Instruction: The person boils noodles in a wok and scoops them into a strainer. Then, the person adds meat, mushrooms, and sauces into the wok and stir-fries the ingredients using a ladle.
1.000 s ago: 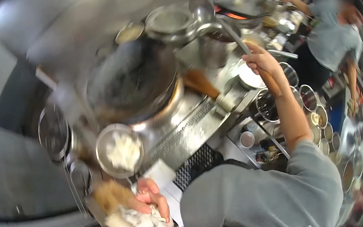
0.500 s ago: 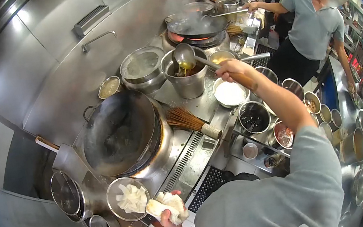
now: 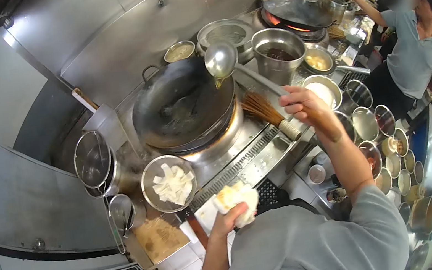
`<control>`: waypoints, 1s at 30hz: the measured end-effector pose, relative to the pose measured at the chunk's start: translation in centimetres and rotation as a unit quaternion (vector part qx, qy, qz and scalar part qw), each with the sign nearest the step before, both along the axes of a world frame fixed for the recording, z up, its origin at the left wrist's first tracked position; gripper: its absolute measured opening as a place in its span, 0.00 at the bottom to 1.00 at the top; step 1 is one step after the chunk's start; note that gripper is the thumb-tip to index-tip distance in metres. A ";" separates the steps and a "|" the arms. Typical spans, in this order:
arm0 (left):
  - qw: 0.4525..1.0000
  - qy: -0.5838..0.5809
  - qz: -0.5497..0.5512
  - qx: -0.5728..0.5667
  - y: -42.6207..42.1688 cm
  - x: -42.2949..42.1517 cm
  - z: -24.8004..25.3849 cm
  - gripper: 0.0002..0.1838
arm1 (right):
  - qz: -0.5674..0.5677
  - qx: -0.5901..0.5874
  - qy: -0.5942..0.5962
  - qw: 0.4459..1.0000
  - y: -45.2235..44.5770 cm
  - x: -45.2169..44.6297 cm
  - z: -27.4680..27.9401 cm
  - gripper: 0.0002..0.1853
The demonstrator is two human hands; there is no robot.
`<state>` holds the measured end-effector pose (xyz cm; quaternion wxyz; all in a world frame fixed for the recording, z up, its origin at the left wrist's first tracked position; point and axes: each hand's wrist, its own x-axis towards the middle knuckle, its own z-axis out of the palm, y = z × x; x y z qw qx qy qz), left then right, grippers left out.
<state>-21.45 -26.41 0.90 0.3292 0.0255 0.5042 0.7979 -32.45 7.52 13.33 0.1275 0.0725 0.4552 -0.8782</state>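
Note:
My right hand (image 3: 306, 106) is closed round the handle of a ladle (image 3: 221, 60). The ladle's bowl is tilted above the right side of a large black wok (image 3: 179, 110), and yellowish liquid, likely oil, runs from its lip. Some wet shine lies in the bottom of the wok. In front of my chest, my left hand (image 3: 234, 217) grips a folded white cloth (image 3: 238, 197) with yellowish stains. Left of that cloth, a round strainer (image 3: 145, 193) holds pale white slices (image 3: 173, 185). The steel pot (image 3: 280, 72) of dark liquid stands right of the ladle.
A bamboo brush (image 3: 271, 112) lies right of the wok. A lidded pot (image 3: 222, 29) and a small bowl (image 3: 179, 51) stand behind it. Bowls of ingredients (image 3: 365, 123) crowd the right side. A co-worker (image 3: 410, 50) works at another wok (image 3: 298, 10) at the back right.
The ladle has moved from over the steel pot to over the black wok, now pouring. My view has turned, so everything sits further right. The co-worker's ladle is raised higher.

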 end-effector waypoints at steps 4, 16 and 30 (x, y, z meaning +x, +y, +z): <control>0.997 0.040 -0.055 -0.022 1.0 -0.3 1.1 0.17 | 0.107 0.255 0.029 0.961 -3.9 -4.1 -5.8 0.28; 0.912 0.142 -0.214 -0.320 12.0 -0.1 -1.8 0.22 | 0.093 0.661 0.235 0.707 -3.1 -3.3 -6.7 0.16; 0.665 0.279 -0.351 -0.597 24.1 2.4 -10.2 0.29 | -0.272 0.691 -0.453 0.494 57.5 46.8 -22.5 0.09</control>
